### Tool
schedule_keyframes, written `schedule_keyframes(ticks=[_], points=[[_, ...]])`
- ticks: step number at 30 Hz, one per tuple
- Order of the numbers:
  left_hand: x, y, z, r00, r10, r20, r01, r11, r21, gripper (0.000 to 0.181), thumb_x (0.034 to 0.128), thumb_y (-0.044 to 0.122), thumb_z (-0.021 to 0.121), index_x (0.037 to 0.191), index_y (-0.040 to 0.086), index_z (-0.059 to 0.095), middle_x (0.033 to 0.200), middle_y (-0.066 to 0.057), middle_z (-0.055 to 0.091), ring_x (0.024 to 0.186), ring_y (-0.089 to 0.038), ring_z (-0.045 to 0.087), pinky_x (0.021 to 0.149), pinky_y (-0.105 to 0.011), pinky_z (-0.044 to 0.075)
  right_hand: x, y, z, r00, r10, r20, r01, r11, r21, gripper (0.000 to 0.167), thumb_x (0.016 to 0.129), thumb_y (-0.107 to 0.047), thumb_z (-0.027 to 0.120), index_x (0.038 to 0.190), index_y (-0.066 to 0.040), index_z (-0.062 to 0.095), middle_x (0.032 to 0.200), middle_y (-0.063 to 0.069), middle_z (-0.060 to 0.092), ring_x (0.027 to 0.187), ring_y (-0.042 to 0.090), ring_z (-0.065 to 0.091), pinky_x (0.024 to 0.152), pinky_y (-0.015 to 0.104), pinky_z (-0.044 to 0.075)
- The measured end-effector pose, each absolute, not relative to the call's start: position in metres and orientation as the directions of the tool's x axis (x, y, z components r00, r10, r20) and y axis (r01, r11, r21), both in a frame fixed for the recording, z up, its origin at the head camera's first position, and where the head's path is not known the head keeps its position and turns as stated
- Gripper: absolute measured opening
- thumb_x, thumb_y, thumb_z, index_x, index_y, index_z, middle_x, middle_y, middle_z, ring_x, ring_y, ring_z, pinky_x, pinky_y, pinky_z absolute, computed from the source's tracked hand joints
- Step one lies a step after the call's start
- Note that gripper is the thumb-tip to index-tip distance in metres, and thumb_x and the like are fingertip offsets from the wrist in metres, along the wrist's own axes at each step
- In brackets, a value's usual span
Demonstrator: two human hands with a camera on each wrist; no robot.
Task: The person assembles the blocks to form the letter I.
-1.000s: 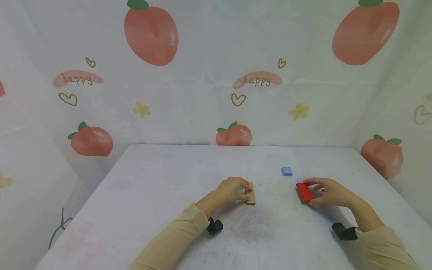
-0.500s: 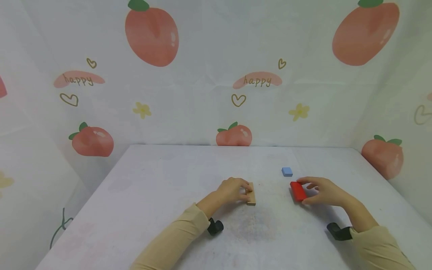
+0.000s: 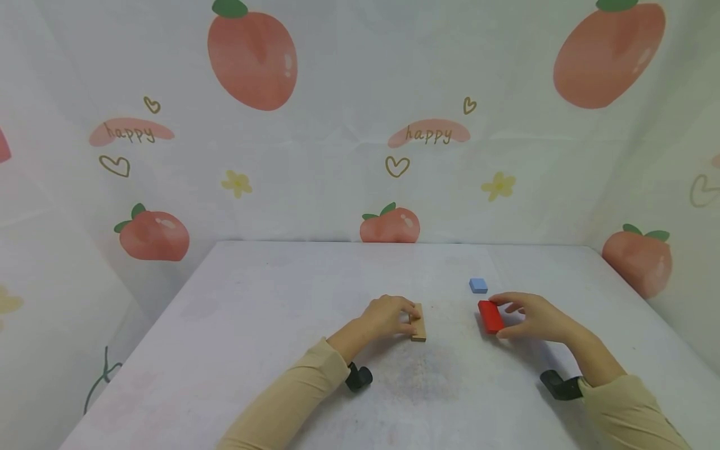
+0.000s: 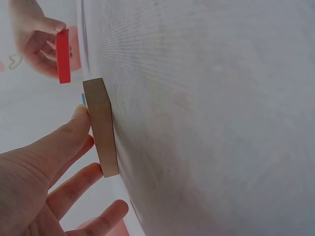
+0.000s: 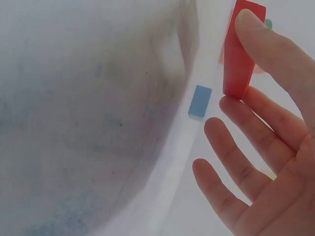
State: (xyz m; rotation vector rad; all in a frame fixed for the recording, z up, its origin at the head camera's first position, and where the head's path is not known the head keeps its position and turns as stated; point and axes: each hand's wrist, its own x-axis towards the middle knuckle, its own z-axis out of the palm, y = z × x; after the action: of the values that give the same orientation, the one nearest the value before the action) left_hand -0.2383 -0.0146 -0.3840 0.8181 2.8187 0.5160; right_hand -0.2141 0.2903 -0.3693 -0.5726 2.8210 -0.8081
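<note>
In the head view my left hand holds a flat, natural-wood block that lies on the table. The left wrist view shows the thumb at the near end of this wooden block and fingertips along its side and far end. Pinched between thumb and fingers of my right hand is a red rectangular block, held above the tabletop. In the right wrist view the thumb lies near the upper end of the red block, with a fingertip at its lower end; the other fingers are spread apart.
A small blue block lies on the white table behind the red one. Behind the table hangs a white cloth printed with peaches. A dark wrist mount sits under the left sleeve, and another under the right.
My right hand has moved left and slightly away with the red block, bringing it nearer to the wooden block. The left hand and the wooden block have stayed in place.
</note>
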Motion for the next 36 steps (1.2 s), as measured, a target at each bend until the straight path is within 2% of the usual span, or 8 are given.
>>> schedule_keyframes(ticks=[21,28,36], points=[[-0.238,-0.014,-0.383,-0.841,0.537,-0.067,0.479,0.797,0.367,0.033,0.0789,0.034,0.073,0.11,0.024,0.07,0.127,0.008,0.061,0.121,-0.016,0.055,0.095,-0.037,0.045,-0.213,0.274,-0.369,-0.894,-0.449,0.02,-0.386,0.744,-0.545,0.059,0.071,-0.025,0.079,0.121,-0.001,0.057,0.119,0.02,0.06,0.098,0.029,0.058,0.079,0.048,0.051],[-0.237,-0.014,-0.383,-0.843,0.533,-0.074,0.475,0.802,0.361,0.033,0.0794,0.034,0.072,0.111,0.025,0.07,0.128,0.008,0.061,0.121,-0.016,0.055,0.095,-0.037,0.045,-0.213,0.269,-0.37,-0.887,-0.46,0.027,-0.404,0.748,-0.527,0.059,0.07,-0.025,0.08,0.119,-0.001,0.058,0.117,0.018,0.061,0.097,0.027,0.059,0.079,0.044,0.05],[-0.237,-0.014,-0.383,-0.846,0.528,-0.074,0.472,0.807,0.356,0.032,0.0793,0.034,0.072,0.11,0.026,0.07,0.128,0.009,0.061,0.121,-0.015,0.055,0.096,-0.037,0.045,-0.211,0.262,-0.371,-0.887,-0.462,0.015,-0.4,0.751,-0.525,0.059,0.069,-0.024,0.08,0.119,-0.001,0.058,0.117,0.018,0.061,0.097,0.027,0.058,0.08,0.047,0.051]])
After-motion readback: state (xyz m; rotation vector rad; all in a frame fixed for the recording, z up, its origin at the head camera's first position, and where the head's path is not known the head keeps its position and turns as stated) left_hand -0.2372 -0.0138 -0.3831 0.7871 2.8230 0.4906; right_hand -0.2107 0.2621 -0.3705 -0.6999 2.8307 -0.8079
